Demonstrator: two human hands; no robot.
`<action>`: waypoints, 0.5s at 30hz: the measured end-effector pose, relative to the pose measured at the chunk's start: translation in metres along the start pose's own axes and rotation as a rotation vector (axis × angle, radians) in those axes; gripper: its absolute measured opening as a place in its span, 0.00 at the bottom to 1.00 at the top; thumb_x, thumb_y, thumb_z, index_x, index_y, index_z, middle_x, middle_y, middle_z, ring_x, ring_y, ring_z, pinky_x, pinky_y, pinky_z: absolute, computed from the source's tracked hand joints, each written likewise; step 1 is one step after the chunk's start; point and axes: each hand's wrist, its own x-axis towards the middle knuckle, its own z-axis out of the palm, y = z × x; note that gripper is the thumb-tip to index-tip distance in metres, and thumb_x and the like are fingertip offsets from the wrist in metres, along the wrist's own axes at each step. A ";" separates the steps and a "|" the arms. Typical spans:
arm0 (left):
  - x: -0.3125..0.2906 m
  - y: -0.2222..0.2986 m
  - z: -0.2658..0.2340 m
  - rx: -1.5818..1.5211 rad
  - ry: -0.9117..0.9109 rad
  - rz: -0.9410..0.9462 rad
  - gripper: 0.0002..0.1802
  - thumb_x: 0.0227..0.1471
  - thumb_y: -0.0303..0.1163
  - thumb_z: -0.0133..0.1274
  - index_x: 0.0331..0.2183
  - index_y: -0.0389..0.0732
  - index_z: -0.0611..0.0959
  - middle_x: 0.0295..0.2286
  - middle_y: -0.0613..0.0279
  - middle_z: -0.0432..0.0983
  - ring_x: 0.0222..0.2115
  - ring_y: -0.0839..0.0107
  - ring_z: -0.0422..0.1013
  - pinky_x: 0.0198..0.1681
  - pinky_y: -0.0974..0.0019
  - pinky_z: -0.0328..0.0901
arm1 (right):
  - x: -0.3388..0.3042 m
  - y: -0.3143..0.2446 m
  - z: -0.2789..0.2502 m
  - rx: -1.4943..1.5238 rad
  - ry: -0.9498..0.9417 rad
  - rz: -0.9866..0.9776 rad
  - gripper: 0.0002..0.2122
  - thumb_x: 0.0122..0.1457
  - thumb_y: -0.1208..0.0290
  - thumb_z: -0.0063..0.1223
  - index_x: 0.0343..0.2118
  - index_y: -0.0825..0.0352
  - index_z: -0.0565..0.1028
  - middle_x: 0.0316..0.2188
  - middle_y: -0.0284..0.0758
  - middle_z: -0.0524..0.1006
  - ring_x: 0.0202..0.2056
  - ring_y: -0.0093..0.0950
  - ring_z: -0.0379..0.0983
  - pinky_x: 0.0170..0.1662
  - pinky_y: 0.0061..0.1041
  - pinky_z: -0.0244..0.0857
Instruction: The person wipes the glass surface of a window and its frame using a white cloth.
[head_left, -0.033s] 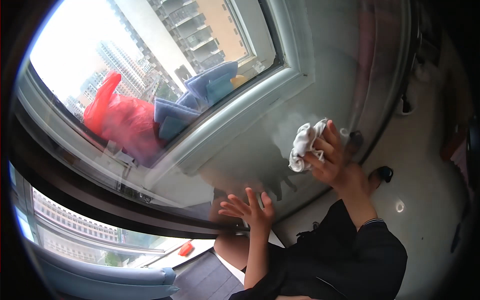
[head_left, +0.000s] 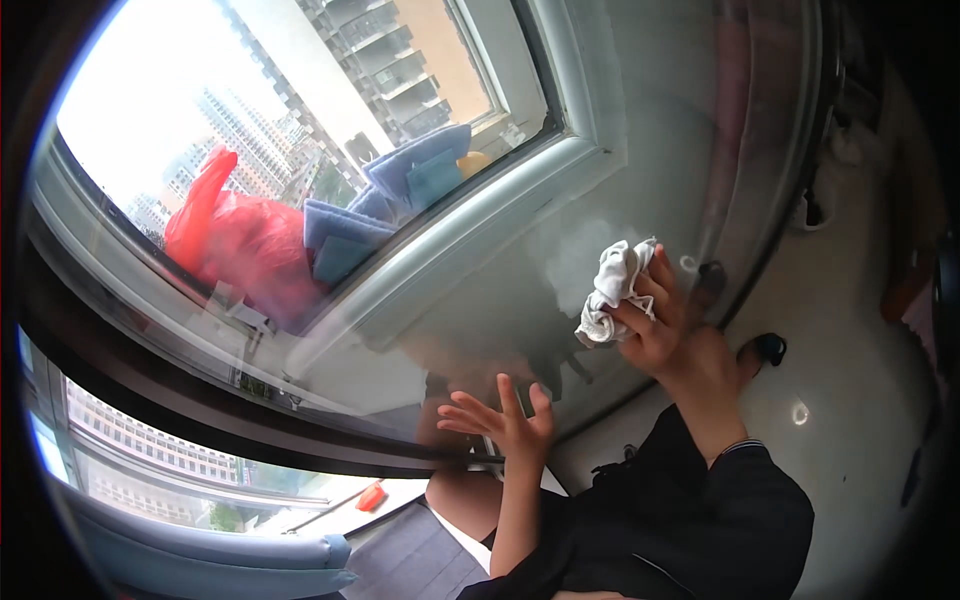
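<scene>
A crumpled white cloth (head_left: 612, 290) is bunched under the fingers of my right hand (head_left: 655, 315), pressed up against a large glass pane (head_left: 480, 310). A hazy, misted patch (head_left: 580, 250) shows on the glass just beside the cloth. Lower and to the left, my left hand (head_left: 510, 420) is raised with its fingers spread and nothing in it. Whether its fingertips touch the glass I cannot tell. Faint reflections of me show in the pane.
Behind the glass are a white window frame (head_left: 470, 240), a red plastic bag (head_left: 250, 240) and blue folded cloths (head_left: 400, 185). A dark frame edge (head_left: 200, 400) curves along the pane's lower left. Below lie a light blue roll (head_left: 230, 550), a grey mat (head_left: 415, 555) and a small red object (head_left: 371, 496).
My right hand and the cloth have shifted very slightly, and the cloth's folds look different. My left hand sits a touch further right.
</scene>
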 end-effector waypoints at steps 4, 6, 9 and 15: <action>-0.005 0.035 0.034 0.018 0.044 -0.125 0.28 0.43 0.40 0.55 0.49 0.51 0.69 0.58 0.41 0.30 0.57 0.38 0.23 0.52 0.31 0.22 | -0.054 -0.029 0.014 0.215 -0.410 0.044 0.18 0.47 0.71 0.51 0.44 0.52 0.72 0.49 0.34 0.65 0.53 0.44 0.55 0.55 0.50 0.44; -0.031 0.020 0.044 -0.605 -0.200 -0.535 0.26 0.50 0.44 0.44 0.49 0.43 0.66 0.50 0.48 0.52 0.49 0.53 0.50 0.51 0.50 0.46 | -0.049 -0.030 0.001 0.186 -0.445 -0.007 0.18 0.47 0.73 0.50 0.44 0.54 0.73 0.50 0.33 0.65 0.54 0.38 0.56 0.55 0.41 0.50; -0.051 0.028 0.053 -0.850 -0.102 -0.697 0.23 0.49 0.39 0.48 0.47 0.41 0.67 0.50 0.48 0.56 0.49 0.57 0.57 0.52 0.53 0.53 | -0.034 -0.016 -0.025 0.431 -0.576 0.011 0.19 0.48 0.77 0.46 0.45 0.57 0.72 0.50 0.34 0.65 0.50 0.33 0.62 0.49 0.30 0.61; -0.034 0.081 0.073 0.017 -0.015 -0.095 0.46 0.44 0.49 0.55 0.58 0.48 0.50 0.58 0.46 0.21 0.58 0.46 0.19 0.54 0.36 0.20 | -0.082 0.025 -0.043 0.670 -0.360 0.423 0.28 0.41 0.84 0.53 0.50 0.59 0.67 0.51 0.40 0.63 0.45 0.35 0.67 0.44 0.30 0.65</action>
